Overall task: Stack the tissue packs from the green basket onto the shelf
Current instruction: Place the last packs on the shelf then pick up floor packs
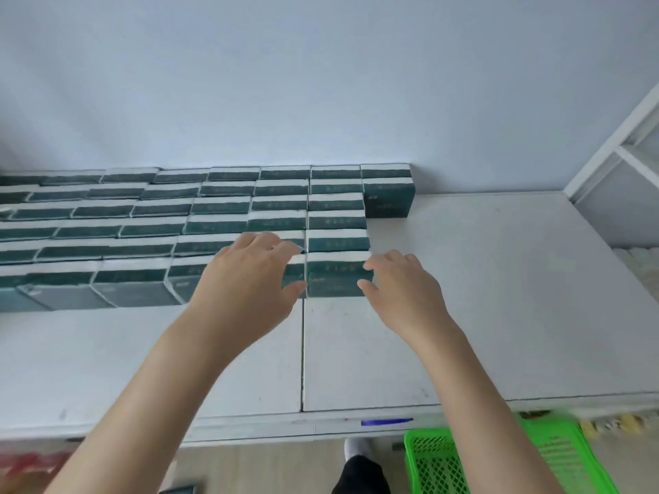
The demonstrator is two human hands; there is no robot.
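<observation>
Rows of dark green and white tissue packs cover the left and back of the white shelf top. The front right pack stands at the end of the nearest row. My left hand rests with relaxed fingers over the pack to its left, thumb near the front right pack's left edge. My right hand touches that pack's right side with loosely bent fingers. Neither hand clearly grips it. A single pack stands alone at the back right. The green basket sits on the floor below right.
A white wall rises behind the packs. A white frame stands at the right edge. The shelf top has a seam down its middle. My shoe and dark trouser leg show on the wooden floor beside the basket.
</observation>
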